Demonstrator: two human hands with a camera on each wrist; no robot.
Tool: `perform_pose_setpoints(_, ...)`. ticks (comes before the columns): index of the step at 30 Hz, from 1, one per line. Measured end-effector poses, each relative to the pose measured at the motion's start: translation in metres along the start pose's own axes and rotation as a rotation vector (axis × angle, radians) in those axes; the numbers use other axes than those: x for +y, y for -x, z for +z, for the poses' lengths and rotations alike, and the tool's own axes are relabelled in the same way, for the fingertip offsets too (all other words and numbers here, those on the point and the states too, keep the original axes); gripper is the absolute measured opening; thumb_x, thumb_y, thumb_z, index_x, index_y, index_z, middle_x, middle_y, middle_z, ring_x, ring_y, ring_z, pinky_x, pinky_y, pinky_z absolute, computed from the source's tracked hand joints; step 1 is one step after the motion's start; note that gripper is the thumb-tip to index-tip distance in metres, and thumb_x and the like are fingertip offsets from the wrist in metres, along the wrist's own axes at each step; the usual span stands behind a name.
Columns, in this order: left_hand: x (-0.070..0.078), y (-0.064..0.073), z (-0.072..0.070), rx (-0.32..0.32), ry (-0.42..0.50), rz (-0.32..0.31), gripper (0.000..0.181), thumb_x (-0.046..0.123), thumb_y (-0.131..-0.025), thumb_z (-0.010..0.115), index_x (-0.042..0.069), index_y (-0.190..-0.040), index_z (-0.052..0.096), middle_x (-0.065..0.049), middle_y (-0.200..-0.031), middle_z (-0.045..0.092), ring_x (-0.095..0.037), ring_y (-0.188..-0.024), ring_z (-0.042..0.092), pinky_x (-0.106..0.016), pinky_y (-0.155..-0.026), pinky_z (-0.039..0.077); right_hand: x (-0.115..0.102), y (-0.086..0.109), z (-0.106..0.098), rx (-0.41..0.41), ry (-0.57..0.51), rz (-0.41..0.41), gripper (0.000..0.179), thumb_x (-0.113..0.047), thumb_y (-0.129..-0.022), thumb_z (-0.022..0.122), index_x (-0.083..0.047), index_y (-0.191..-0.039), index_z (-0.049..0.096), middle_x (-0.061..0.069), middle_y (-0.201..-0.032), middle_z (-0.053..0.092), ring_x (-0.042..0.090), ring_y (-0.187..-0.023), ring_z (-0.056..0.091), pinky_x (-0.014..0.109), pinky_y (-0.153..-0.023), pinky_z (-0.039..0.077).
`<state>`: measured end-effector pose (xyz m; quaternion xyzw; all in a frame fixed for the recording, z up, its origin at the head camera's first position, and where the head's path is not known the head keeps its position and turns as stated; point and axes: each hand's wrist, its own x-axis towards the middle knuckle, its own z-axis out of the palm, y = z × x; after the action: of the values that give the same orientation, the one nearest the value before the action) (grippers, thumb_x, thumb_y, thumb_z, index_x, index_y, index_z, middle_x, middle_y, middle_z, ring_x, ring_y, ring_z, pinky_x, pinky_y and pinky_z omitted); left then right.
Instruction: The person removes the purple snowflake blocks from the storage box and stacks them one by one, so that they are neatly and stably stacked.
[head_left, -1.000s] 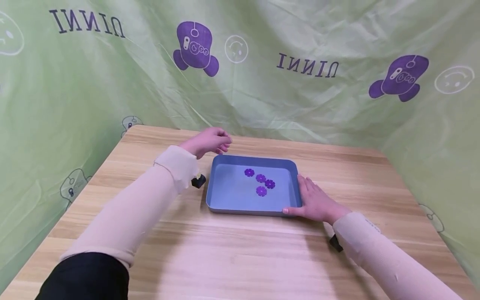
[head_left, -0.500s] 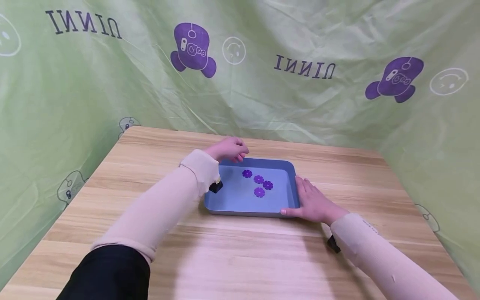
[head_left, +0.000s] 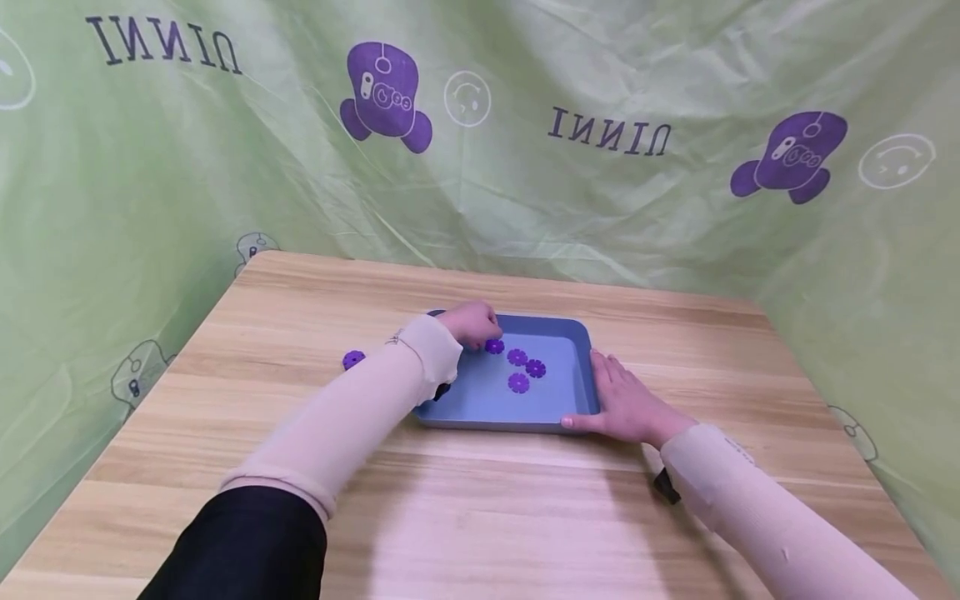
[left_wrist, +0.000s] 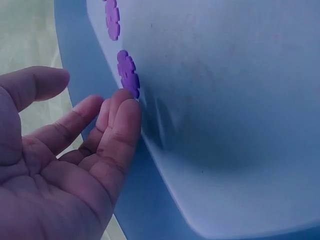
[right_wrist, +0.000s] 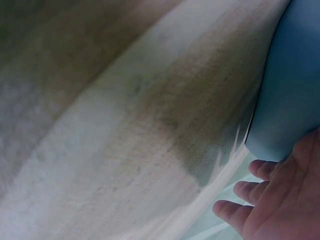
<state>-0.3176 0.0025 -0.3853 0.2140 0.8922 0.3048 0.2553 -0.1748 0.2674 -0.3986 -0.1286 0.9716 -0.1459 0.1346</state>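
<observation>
A shallow blue tray (head_left: 480, 408) lies on the table with several purple, notched, flower-shaped plastic discs on its floor. My left hand (head_left: 474, 325) reaches over the tray's back left part, close to one dark purple disc (head_left: 494, 346). In the left wrist view, its fingers bend loosely and the thumb stands apart. The fingertips overlap the lower end of that disc (left_wrist: 128, 72); whether they touch it, I cannot tell. At the tray's right front corner rests my right hand (head_left: 626, 404), its fingers stretched along the right side and its thumb on the front rim.
Another purple disc (head_left: 353, 359) lies on the wooden table (head_left: 480, 508) left of the tray, beside the left forearm. A green printed cloth (head_left: 517, 200) hangs behind the table and around its sides. Small black blocks show under both wrists.
My left hand has moved right and down, from beyond the tray's back left corner to inside it. The disc on the table has come into sight. My right hand stays at the tray.
</observation>
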Motion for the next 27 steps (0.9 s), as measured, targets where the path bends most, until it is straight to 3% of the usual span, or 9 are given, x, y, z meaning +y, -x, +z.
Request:
perform_pose_setpoints(5,0.001,-0.001,0.006,-0.007,-0.069,-0.023,0.031,0.013,-0.100,0.066,0.007,-0.071,0.057,0.002,-0.059,0.048,-0.010,-0.053,0.046,-0.023,-0.052,0.041,0.000,-0.001,0.001,-0.007,-0.002,0.009,0.129,-0.071,-0.085,0.069,0.016,-0.156,0.006,0.039,-0.162,0.010,0.057,-0.149,0.012,0.064,-0.121,0.015)
perform_pose_setpoints(9,0.002,0.002,0.011,-0.006,-0.148,-0.018,0.013,0.013,-0.099,0.067,0.000,-0.100,0.072,-0.005,-0.086,0.064,-0.015,-0.071,0.055,-0.026,-0.063,0.047,0.000,-0.001,0.001,-0.008,-0.008,0.008,0.129,-0.070,-0.085,0.070,0.016,-0.156,0.005,0.039,-0.162,0.010,0.057,-0.149,0.012,0.064,-0.120,0.016)
perform_pose_setpoints(12,0.004,0.002,0.014,0.003,-0.198,0.005,0.023,0.008,-0.097,0.067,-0.001,-0.117,0.072,-0.010,-0.105,0.069,-0.019,-0.084,0.058,-0.028,-0.069,0.049,0.000,-0.002,0.001,-0.009,-0.011,0.009,0.130,-0.070,-0.085,0.070,0.016,-0.156,0.005,0.039,-0.162,0.010,0.057,-0.149,0.011,0.064,-0.120,0.016)
perform_pose_setpoints(20,0.012,0.007,0.015,-0.014,-0.291,0.023,0.013,0.001,-0.096,0.062,0.000,-0.109,0.062,-0.009,-0.090,0.055,-0.021,-0.080,0.052,-0.029,-0.064,0.043,0.000,-0.002,-0.002,-0.013,-0.025,0.006,0.130,-0.070,-0.085,0.070,0.016,-0.156,0.004,0.038,-0.163,0.008,0.057,-0.149,0.011,0.064,-0.120,0.015)
perform_pose_setpoints(27,0.013,0.012,0.019,0.005,-0.268,0.045,0.006,0.000,-0.097,0.062,0.005,-0.100,0.058,-0.006,-0.083,0.052,-0.020,-0.078,0.052,-0.029,-0.065,0.043,0.001,-0.002,-0.001,-0.018,-0.025,0.011,0.131,-0.071,-0.085,0.070,0.016,-0.156,0.004,0.037,-0.163,0.008,0.056,-0.149,0.011,0.064,-0.121,0.015)
